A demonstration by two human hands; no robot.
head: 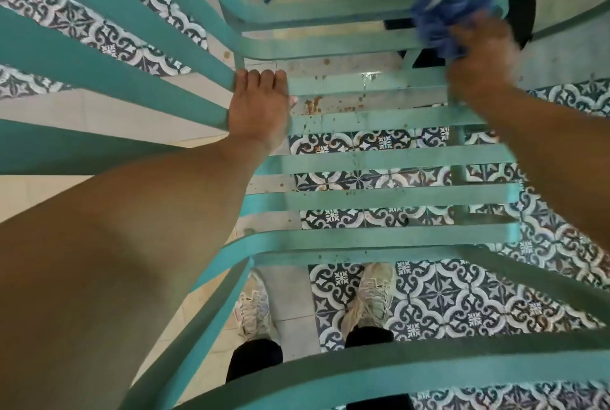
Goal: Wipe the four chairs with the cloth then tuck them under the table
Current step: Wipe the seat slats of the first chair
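From the head camera I look straight down through a teal slatted chair [379,165]. My left hand [259,105] is wrapped over a slat at the seat's left edge, fingers curled tight. My right hand [478,56], blurred, clutches the bunched blue cloth [442,13] against the far slats. Brown stains spot the middle slats. Patterned floor tiles [445,304] and my shoes [369,294] show between the slats; a black round base [525,6] sits beyond.
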